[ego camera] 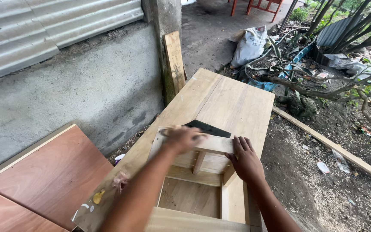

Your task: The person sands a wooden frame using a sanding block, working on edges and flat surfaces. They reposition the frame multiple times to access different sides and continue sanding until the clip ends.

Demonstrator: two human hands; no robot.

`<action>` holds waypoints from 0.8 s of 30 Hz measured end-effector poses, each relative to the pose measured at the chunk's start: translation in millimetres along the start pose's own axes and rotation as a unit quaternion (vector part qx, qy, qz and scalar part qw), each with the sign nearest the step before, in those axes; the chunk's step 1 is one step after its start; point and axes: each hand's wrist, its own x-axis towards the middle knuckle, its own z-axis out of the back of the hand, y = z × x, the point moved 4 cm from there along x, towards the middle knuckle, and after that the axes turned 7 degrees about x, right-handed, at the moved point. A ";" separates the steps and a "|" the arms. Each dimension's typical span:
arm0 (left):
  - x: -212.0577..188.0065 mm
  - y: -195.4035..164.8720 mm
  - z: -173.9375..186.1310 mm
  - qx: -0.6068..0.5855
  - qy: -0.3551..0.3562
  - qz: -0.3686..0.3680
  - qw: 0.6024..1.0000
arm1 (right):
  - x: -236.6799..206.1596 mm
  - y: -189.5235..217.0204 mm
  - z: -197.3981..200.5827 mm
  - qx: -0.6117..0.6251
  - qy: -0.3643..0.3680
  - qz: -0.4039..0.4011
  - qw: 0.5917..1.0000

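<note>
Pale wood makes up the big cabinet that lies on its side in the yard. Across its open frame sits a flat wooden strip. The left hand rests on the left end of this strip. It looks blurry, so I cannot tell how its fingers sit or if they hold something small. The right hand presses flat on the right end of the strip, with its fingers close together and pointing up along the wood. Just behind the strip is a dark gap shaped like a triangle.

A pink rag and a yellow blob lie on the cabinet's left edge, near the left arm. Red-brown boards lean by the grey concrete wall. A short plank stands up against the wall's corner.

Far back, a white sack sits slumped on the ground beside some branches. It has dark print on its front, too small to read. A long thin wooden slat lies on the dirt to the right, well apart from the hands.
</note>
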 end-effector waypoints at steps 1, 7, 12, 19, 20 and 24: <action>8.5 -34.6 -7.2 0.009 -0.010 -0.014 1.000 | -0.6 0.1 1.2 0.000 0.003 0.003 1.000; -25.8 -47.3 2.4 0.034 -0.096 -0.072 0.992 | -7.8 -4.3 8.9 0.071 -0.025 -0.030 0.997; -46.5 -11.8 2.0 0.062 -0.148 0.041 0.986 | -4.4 -8.3 4.5 0.105 -0.036 -0.044 0.993; -43.7 -62.4 -12.8 0.025 -0.175 -0.004 0.984 | 1.8 -12.7 0.9 0.098 -0.023 -0.040 0.994; -48.4 -45.9 -8.0 0.040 -0.157 0.020 0.987 | 2.1 -13.1 1.4 0.101 -0.027 -0.037 0.994; -61.0 -5.1 2.3 0.068 -0.169 0.091 0.979 | 2.5 -14.7 1.2 0.106 -0.023 -0.044 0.993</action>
